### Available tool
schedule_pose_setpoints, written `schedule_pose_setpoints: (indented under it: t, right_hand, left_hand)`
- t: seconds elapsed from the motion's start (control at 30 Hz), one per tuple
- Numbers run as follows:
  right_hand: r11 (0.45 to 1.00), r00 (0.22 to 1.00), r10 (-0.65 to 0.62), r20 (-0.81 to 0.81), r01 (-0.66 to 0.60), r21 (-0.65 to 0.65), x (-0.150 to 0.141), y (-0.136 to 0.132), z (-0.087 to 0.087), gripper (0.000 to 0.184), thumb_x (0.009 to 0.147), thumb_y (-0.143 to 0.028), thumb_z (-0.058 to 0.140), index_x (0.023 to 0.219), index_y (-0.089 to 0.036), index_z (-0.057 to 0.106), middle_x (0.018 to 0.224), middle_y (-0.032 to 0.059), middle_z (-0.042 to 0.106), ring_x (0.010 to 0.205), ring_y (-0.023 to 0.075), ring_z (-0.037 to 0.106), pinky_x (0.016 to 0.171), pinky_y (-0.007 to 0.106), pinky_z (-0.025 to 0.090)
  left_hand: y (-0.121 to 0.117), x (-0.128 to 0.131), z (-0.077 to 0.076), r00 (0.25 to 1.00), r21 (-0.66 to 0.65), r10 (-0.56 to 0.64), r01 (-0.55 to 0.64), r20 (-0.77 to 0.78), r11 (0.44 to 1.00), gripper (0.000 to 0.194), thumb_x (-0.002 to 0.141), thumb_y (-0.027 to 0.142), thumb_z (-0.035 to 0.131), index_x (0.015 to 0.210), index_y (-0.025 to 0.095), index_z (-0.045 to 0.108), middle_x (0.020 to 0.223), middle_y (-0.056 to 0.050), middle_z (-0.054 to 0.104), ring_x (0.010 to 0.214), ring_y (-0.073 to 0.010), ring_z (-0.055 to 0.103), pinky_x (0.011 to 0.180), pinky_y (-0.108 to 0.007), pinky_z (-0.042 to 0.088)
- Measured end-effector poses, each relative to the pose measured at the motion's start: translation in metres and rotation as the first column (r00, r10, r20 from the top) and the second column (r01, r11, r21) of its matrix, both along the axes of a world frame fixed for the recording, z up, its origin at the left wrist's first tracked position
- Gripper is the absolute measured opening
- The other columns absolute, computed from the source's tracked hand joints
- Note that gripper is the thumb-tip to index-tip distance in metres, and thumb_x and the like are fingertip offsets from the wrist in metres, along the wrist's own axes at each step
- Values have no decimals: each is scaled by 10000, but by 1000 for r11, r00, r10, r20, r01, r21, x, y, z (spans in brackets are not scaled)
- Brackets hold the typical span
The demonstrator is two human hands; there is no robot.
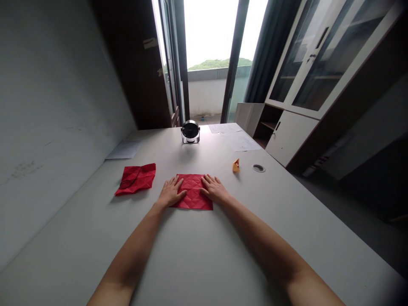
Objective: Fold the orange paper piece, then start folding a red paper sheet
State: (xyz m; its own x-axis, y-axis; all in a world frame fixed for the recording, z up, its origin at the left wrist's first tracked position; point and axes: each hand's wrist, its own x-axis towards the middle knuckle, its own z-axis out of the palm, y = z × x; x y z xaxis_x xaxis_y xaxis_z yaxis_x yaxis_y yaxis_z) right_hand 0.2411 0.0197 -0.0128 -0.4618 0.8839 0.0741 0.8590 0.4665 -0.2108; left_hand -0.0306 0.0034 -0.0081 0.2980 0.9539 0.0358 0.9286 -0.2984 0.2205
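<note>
wall (57, 127) on your left bounds the white table (197, 255); widest open room is between your right forearm (264, 238) and the table's right edge. papers (245, 142) by the far right edge, marks too small to read. creased red sheet (193, 195) lies flat straight ahead of you, between your arms. second red sheet (145, 178) is left of it, apart. your left hand (169, 191) and right hand (215, 189) rest on the first sheet's sides, fingers spread, gripping nothing. round black device (190, 129) stands near the far edge. dark loop (121, 184) on the second sheet. orange folded piece (236, 165) sits right, near the table hole (258, 168).
</note>
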Motion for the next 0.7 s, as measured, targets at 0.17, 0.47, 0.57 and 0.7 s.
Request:
schedule_pose_setpoints:
  t: [0.17,0.47,0.57,0.7]
  right_hand:
    - [989,995,-35,-93,47,139,3,-1,7,634,991,-537,324,1518,-186,340,1574,104,304,1477,243,212,1204,452,93]
    - [990,980,123,-153,-112,82,-5,-11,15,767,858,-583,583,1510,-248,357,1486,93,448,1361,275,392,1131,422,270]
    - [992,981,105,-163,-91,91,-1,-9,18,609,868,-556,594,1396,-262,517,1406,81,529,1271,269,466,1082,410,313]
    - [990,982,98,-164,-79,118,1,-8,19,356,901,-480,592,1178,-269,664,1277,65,615,1181,244,515,1035,386,331]
  left_hand:
    - [-1,-3,2,999,23,15,-16,31,1000,663,921,608,395,1494,274,373,1604,-73,259,1481,-288,207,1199,-494,134]
    - [-2,-7,11,982,117,-93,74,166,990,550,879,559,535,1337,255,561,1467,-82,472,1358,-285,400,1172,-469,240]
    - [-1,-9,15,953,133,-173,143,247,981,447,837,503,628,1215,263,643,1363,-71,560,1257,-268,493,1131,-433,317]
    - [-1,-8,19,928,125,-169,134,333,983,239,838,374,643,1034,248,698,1178,-67,643,1108,-239,568,1032,-393,416]
